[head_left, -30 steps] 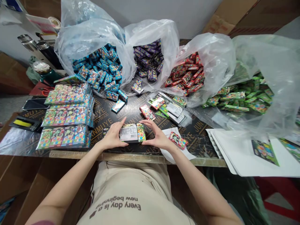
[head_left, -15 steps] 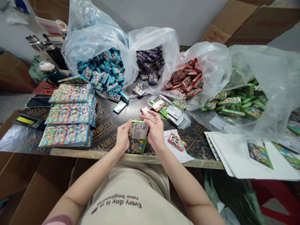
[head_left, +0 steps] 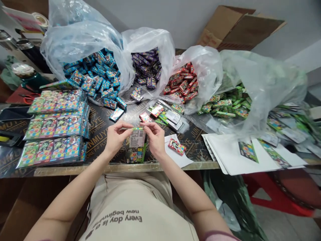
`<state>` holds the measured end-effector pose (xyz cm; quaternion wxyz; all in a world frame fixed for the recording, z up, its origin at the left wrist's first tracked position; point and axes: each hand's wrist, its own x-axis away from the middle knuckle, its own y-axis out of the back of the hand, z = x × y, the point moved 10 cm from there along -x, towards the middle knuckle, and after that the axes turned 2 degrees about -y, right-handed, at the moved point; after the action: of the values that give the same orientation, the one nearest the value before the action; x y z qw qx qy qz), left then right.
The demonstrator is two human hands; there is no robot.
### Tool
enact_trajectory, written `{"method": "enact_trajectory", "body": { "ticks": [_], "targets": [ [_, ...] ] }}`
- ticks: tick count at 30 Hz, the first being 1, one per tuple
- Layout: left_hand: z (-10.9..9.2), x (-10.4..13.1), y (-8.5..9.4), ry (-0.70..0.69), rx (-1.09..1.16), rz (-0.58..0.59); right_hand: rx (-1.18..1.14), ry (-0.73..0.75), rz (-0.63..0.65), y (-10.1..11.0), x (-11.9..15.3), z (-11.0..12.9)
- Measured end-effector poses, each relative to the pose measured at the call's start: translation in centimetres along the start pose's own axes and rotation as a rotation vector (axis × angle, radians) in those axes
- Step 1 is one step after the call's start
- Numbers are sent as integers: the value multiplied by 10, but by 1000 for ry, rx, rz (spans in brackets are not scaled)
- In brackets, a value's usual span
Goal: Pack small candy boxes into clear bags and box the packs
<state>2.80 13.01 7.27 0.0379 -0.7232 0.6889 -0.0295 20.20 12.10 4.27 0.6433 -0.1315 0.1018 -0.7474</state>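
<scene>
A printed pack (head_left: 136, 147) is held at the near side of the dark table (head_left: 99, 147), around the middle, with a narrow green edge turned up; whether its lower end is rested on the tabletop cannot be told. Its upper left corner is pinched by the thumb and fingers of the left hand (head_left: 116, 138), its upper right corner by those of the right hand (head_left: 154, 136).

The left side is taken up by a high stack of wrapped sets (head_left: 54, 124), beyond which scissors (head_left: 29, 98) and a lidded jar (head_left: 35, 80) are seen. The surface just past the hands is cluttered: loose blue boxes (head_left: 116, 113) are scattered to the far left of the pack, and the way to the far right is partly blocked by labelled packs (head_left: 174, 117). Behind these, clear bags (head_left: 154, 36) are lined up, filled from left to right with blue, purple, red and green boxes.

Beside the right hand, a red box (head_left: 177, 146) is laid on white paper (head_left: 175, 161). Farther right, printed cards (head_left: 248, 150) are spread on white sheets (head_left: 223, 154).
</scene>
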Motion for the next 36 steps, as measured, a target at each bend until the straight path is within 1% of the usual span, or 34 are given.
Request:
{"method": "enact_trajectory", "body": {
  "ticks": [1,3,7,9,11,13,16,18,19,20,21,22,23,24,25,27,28,29,31,33,36],
  "targets": [
    [-6,0,-1,-47,-73,31,66,56,10,1,2,6],
    [-8,-3,-4,-50,-158,87,175,111,21,5,4,13],
    [-1,-15,-8,27,-228,177,283,77,54,10,-2,18],
    [-3,-20,-11,19,-264,212,294,51,104,8,-8,18],
    [-8,-21,-16,-21,-323,247,306,48,141,6,-11,19],
    [-17,-17,-21,-112,-407,276,332,63,158,4,-10,19],
    [-41,-2,-31,-374,-547,315,426,150,194,1,1,28],
    [-54,10,-37,-545,-619,350,512,267,291,-5,12,39],
    [-57,14,-39,-603,-648,369,559,333,343,-4,16,45],
    [-58,17,-41,-639,-678,388,611,391,375,0,18,50],
    [-56,18,-43,-657,-710,412,674,436,367,12,16,54],
    [-54,19,-44,-667,-743,436,754,462,317,30,11,57],
    [-51,20,-45,-674,-774,459,853,467,244,52,2,58],
    [-49,20,-46,-682,-797,479,968,449,165,76,-8,57],
    [-48,21,-47,-691,-808,495,1093,405,120,100,-18,51],
    [-46,23,-47,-704,-792,514,1320,290,146,136,-35,28],
    [-46,24,-47,-702,-778,511,1387,250,186,149,-40,17],
    [-45,24,-46,-694,-767,505,1426,226,223,158,-42,7],
    [-44,23,-45,-678,-751,485,1434,224,262,166,-42,-5],
    [-44,23,-44,-666,-743,469,1418,241,265,166,-37,-11],
    [-44,23,-44,-659,-744,465,1393,255,264,160,-27,-14]
  ]
}}
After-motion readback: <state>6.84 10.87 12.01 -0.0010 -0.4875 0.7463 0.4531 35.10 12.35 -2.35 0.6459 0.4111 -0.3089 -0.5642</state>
